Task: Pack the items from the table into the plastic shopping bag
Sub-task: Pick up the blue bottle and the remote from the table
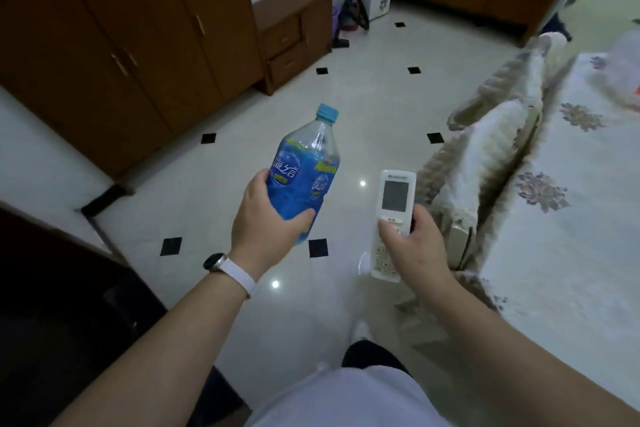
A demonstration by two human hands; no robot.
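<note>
My left hand (268,229) grips the lower part of a blue-labelled plastic bottle (306,166) with a light blue cap, held tilted over the floor. My right hand (417,246) holds a white remote control (393,215) with a grey screen, thumb lying on its buttons. At the far right edge a pale plastic bag (627,69) with an orange mark lies on the table (571,218), which is covered by a floral cloth. Both hands are left of the table, above the tiled floor.
A cushioned chair (485,156) stands tucked against the table's left side. Brown wooden cabinets (121,45) line the left wall, with a small drawer unit (294,35) behind. A dark piece of furniture (52,305) fills the lower left. White floor tiles with black insets lie ahead.
</note>
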